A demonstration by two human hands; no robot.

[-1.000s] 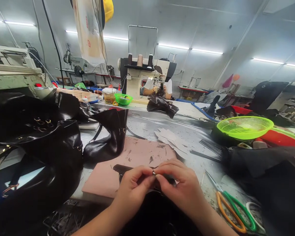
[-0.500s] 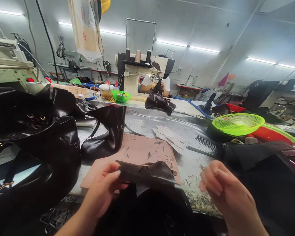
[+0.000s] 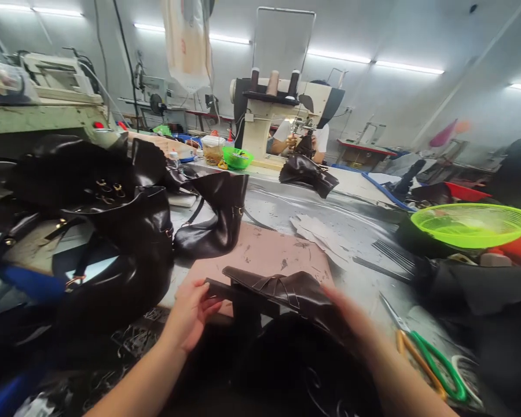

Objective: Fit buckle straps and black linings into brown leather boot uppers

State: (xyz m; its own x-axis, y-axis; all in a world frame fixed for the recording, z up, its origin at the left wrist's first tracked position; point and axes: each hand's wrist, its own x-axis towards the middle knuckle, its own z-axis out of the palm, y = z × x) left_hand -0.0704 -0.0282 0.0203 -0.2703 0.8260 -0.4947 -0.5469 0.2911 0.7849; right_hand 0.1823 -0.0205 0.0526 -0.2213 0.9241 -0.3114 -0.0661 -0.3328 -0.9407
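Brown and creased, a folded leather piece [image 3: 282,289] is being held between the two hands, in front of the wearer. Its near-left edge is being pinched between the thumb and curled fingers of the left hand [image 3: 193,313]. Its other end is being touched by the blurred right hand [image 3: 351,315]; whether that hand is gripping cannot be told. Just beyond both hands, a pinkish board [image 3: 264,246] is being supported by the desk [image 3: 273,205]. Beyond the left hand a glossy dark boot [image 3: 219,223] is standing; right of the right hand, scissors [image 3: 403,325] are lying.
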